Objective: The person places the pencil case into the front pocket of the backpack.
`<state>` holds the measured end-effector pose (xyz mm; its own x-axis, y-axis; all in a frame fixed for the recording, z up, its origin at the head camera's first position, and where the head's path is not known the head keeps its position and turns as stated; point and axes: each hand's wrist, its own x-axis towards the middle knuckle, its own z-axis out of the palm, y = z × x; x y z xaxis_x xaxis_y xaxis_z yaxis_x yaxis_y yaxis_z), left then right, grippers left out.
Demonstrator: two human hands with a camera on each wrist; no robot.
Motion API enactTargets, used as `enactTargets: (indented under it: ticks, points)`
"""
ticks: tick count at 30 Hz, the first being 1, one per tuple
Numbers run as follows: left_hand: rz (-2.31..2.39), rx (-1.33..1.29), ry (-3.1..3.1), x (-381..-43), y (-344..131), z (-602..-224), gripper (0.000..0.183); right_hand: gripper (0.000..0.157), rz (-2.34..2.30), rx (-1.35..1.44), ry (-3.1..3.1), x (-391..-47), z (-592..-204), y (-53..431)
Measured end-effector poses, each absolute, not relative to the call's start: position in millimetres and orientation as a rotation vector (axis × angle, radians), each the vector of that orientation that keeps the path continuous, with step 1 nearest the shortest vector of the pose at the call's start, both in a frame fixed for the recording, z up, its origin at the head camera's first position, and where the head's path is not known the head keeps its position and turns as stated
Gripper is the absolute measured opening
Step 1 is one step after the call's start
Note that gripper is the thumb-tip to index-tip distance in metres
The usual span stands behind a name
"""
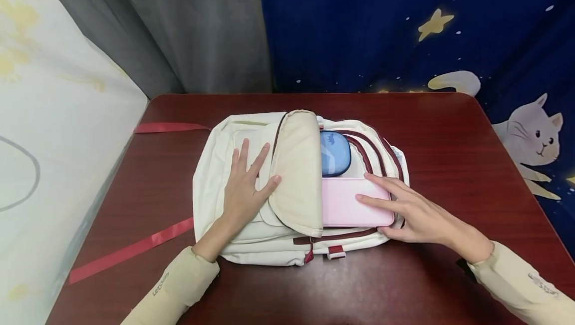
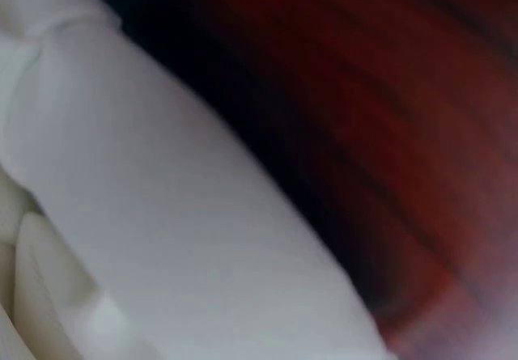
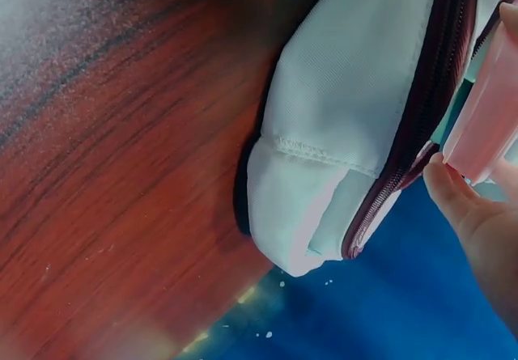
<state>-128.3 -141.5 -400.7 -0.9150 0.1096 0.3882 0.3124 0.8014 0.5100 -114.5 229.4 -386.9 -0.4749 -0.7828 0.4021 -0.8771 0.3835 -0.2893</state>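
A cream backpack (image 1: 215, 175) with dark red zips lies flat on the table. My left hand (image 1: 246, 185) rests on it with fingers spread, the thumb at the edge of its beige flap (image 1: 297, 175). My right hand (image 1: 413, 210) holds a pink rectangular case (image 1: 341, 202) by its right end, two fingers across the top and the thumb at the near corner. In the right wrist view, the thumb and fingers pinch the end of the pink case (image 3: 490, 109). Beyond it lies a rounded blue case (image 1: 336, 154). The flap hides the left ends of both cases.
The dark red wooden table (image 1: 453, 155) extends around the backpack. Red straps (image 1: 135, 247) trail from the bag's left side. Behind the table hang a grey curtain (image 1: 215, 30) and a dark blue curtain (image 1: 350, 30), with a pale patterned cloth (image 1: 67, 90) at the left.
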Motion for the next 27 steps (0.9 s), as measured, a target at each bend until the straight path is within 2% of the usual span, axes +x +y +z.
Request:
enactTargets:
  ticks: [27]
  points:
    - [-0.897,-0.317,-2.637,-128.7,-139.6,-397.2,0.063,0.064,0.66,1.506,-2.444,-119.5,-390.0,198.8]
